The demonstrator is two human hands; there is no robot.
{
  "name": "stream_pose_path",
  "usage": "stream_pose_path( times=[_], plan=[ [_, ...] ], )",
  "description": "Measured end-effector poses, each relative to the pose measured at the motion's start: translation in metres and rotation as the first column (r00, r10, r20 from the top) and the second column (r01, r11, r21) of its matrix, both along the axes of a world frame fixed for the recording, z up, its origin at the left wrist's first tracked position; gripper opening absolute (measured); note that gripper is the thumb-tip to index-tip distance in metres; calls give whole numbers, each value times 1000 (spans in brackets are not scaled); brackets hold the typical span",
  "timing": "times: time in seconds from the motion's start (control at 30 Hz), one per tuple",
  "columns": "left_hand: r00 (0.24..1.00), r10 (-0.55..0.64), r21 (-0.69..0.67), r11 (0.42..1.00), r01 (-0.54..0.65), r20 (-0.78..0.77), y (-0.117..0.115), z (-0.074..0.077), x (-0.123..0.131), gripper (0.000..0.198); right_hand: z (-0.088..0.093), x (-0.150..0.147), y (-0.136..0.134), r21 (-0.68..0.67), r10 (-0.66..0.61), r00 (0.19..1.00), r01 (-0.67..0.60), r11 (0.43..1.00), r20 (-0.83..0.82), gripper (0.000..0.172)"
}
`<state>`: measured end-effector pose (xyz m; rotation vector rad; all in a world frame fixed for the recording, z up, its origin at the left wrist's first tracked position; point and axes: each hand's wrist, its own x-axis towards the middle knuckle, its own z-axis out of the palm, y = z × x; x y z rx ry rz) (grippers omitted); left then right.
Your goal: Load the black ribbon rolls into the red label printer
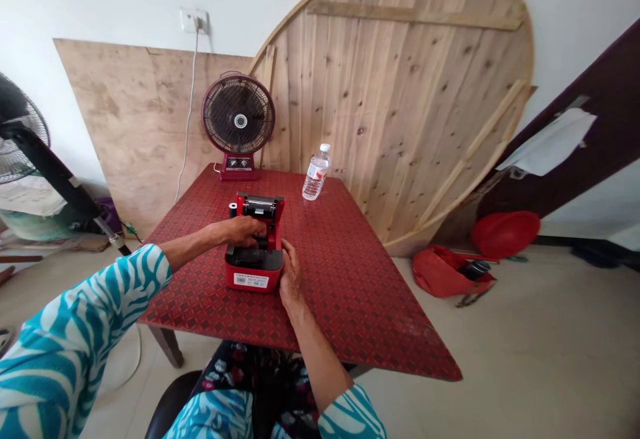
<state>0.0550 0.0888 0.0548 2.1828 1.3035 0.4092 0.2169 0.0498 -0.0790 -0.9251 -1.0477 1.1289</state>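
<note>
A red and black label printer stands on the table with its lid raised, a roller showing under the lid and a white sticker on the side facing me. My left hand reaches across into its open top. The fingers there are bent down and partly hidden inside, so what they touch does not show. Along the printer's right side, my right hand grips the casing, thumb near the upper edge. Just behind my left hand, at the printer's far left, is a small white-ended roll.
The table has a red patterned cover. A dark red fan and a clear water bottle stand toward its back. A large round wooden board leans on the wall. Right of the table lie a red bag and a red basin.
</note>
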Motion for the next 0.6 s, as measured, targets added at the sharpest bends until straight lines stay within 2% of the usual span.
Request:
stream_pose_path(
  times=[0.1, 0.17, 0.23, 0.3, 0.37, 0.47, 0.53, 0.6],
  plan=[
    [980, -6, -7, 1000, 7, 197, -16, 11, -12, 31, 1, 1, -2, -2, -3, 1000, 3, 1000, -5, 45],
    [943, 4, -15, 1000, 1, 333, -27, 21, -29, 39, 1, 1, -2, -8, -4, 1000, 4, 1000, -4, 46],
    [891, 63, 2, 997, -71, 450, -33, 27, -53, 47, 1, 2, -3, -19, -5, 1000, 5, 1000, -2, 46],
    [813, 160, 24, 977, -210, 560, -30, 25, -81, 48, 1, 3, -3, -36, -3, 1000, 3, 999, -1, 46],
    [730, 264, 9, 938, -347, 630, -19, 14, -106, 41, 2, 3, -3, -52, 2, 1000, -2, 999, -9, 46],
    [639, 412, -82, 873, -480, 650, 3, -20, -127, 37, 3, 4, -3, -65, 6, 1000, -8, 998, -23, 48],
    [638, 465, -106, 850, -517, 614, 13, -45, -129, 36, 3, 4, -3, -76, 10, 1000, -12, 997, -28, 49],
    [655, 477, -130, 853, -505, 585, 19, -65, -128, 34, 2, 5, -4, -86, 15, 999, -18, 996, -31, 48]
  ],
)
